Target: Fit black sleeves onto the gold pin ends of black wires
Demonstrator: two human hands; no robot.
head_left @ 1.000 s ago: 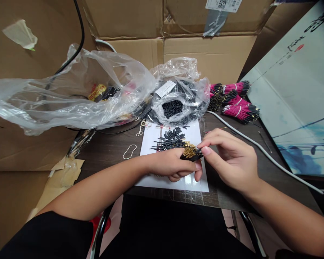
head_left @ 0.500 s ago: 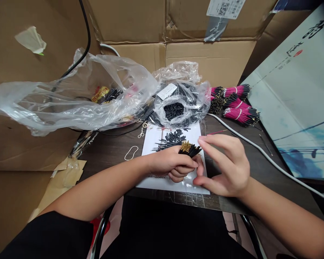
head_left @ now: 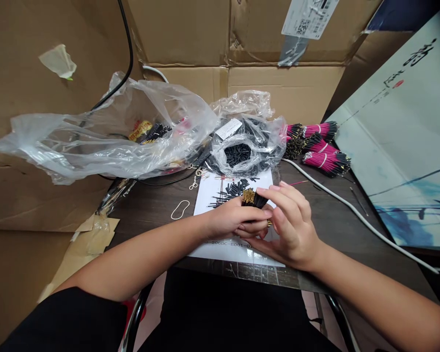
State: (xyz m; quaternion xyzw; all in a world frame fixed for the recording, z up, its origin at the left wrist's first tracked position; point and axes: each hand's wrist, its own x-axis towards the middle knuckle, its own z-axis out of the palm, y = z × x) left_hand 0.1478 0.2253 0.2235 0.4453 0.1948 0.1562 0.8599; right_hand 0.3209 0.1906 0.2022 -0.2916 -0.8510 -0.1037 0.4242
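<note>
Left hand (head_left: pixel 232 218) clenched round black gold-tipped wire bundle (head_left: pixel 252 198), above white paper sheet (head_left: pixel 238 250); right hand (head_left: pixel 291 225) curled just beside, fingers bent; cannot tell if gripping anything.

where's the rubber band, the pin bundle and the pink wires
rubber band (head_left: pixel 175 209), head view, left side of the loop
pin bundle (head_left: pixel 248 196), head view, gold tips
pink wires (head_left: pixel 326 164), head view, middle of the front bundle
</note>
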